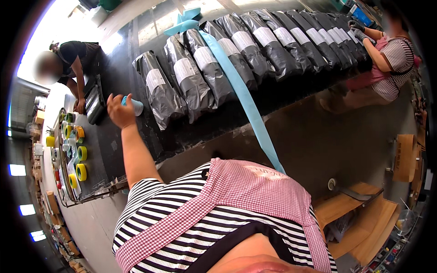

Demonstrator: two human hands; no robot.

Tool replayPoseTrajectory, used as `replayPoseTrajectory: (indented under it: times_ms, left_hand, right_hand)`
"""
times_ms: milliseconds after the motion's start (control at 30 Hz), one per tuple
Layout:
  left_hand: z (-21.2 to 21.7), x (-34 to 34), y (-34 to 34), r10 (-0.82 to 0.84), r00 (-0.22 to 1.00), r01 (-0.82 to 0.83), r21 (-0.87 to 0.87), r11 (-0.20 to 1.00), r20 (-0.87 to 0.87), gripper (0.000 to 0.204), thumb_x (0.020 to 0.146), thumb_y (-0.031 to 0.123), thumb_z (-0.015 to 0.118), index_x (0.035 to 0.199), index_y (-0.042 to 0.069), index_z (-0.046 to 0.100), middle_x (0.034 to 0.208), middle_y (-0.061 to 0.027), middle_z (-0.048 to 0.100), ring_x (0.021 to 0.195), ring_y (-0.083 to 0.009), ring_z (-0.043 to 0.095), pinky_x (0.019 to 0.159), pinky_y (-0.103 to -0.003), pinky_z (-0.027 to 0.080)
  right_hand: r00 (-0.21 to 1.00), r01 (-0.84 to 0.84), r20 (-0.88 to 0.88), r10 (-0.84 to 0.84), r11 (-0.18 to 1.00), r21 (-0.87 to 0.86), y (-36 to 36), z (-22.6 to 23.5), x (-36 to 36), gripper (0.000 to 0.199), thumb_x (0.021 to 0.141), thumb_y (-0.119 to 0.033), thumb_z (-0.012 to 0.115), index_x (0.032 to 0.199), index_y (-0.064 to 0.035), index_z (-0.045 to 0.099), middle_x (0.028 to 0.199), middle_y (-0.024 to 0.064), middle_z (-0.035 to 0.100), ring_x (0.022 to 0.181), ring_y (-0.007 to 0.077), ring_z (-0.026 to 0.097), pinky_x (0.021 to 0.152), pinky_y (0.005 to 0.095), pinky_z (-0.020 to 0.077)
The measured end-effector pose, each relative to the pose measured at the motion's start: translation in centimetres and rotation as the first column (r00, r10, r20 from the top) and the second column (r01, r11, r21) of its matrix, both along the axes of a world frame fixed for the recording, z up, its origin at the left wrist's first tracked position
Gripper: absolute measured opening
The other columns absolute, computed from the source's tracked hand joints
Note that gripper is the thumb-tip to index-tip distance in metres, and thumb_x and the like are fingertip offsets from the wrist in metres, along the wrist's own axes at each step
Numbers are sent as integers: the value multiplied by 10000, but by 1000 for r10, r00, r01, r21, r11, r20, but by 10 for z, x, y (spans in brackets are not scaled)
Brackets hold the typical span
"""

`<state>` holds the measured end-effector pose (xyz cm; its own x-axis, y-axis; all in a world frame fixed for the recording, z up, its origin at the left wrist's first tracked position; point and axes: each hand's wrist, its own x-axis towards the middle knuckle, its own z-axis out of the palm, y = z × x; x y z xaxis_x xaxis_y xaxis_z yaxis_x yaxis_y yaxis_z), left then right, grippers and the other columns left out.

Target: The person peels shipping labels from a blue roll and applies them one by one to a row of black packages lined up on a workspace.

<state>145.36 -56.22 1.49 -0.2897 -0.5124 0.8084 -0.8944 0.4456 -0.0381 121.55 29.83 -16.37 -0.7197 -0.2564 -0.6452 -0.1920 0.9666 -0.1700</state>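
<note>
My left arm reaches out over the black table, and my left hand (122, 111) is closed around one end of a small pale blue and white roll (135, 107). The thumb lies over the roll, and its far side sticks out to the right of the hand. My right hand is not in view. A row of filled dark grey plastic bags (157, 93) with white labels lies on the table to the right. A long light blue strip (246, 98) crosses the bags and runs down toward my chest. Its far end is bunched up.
At the left, a person bends over a black plastic bundle (94, 105). Several yellow tape rolls (81, 172) stand at the table's left end. A gloved person handles bags at the far right. An open cardboard box (364, 227) sits at lower right.
</note>
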Motion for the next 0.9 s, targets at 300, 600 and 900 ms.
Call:
replayPoseTrajectory:
  times_ms: [300,600,900]
  left_hand:
    - [-16,-308,82,-600,700,416,462,784,387,598,860,90,501,1418,299,445,1557,-143,258,1340,-377,396,1067,-476,364]
    - [29,-329,103,-553,785,618,404,674,-279,140,884,78,508,993,8,563,1305,-215,536,1082,-421,581,915,-449,471]
    - [10,-284,325,-872,161,944,331,-1,-463,214,666,-34,645,846,28,546,1189,-163,559,1131,-398,536,967,-437,455]
  right_hand:
    - [995,-47,-85,44,998,-38,30,3,-13,220,832,-158,556,979,-52,682,967,219,662,910,408,620,767,461,466]
    - [885,231,-295,-361,889,-394,27,18,0,219,823,-109,614,999,17,647,908,240,660,854,408,634,738,456,488]
    - [431,873,846,314,93,-479,-272,139,-132,989,806,-809,395,1472,-82,318,1409,87,484,1293,276,455,1057,512,354]
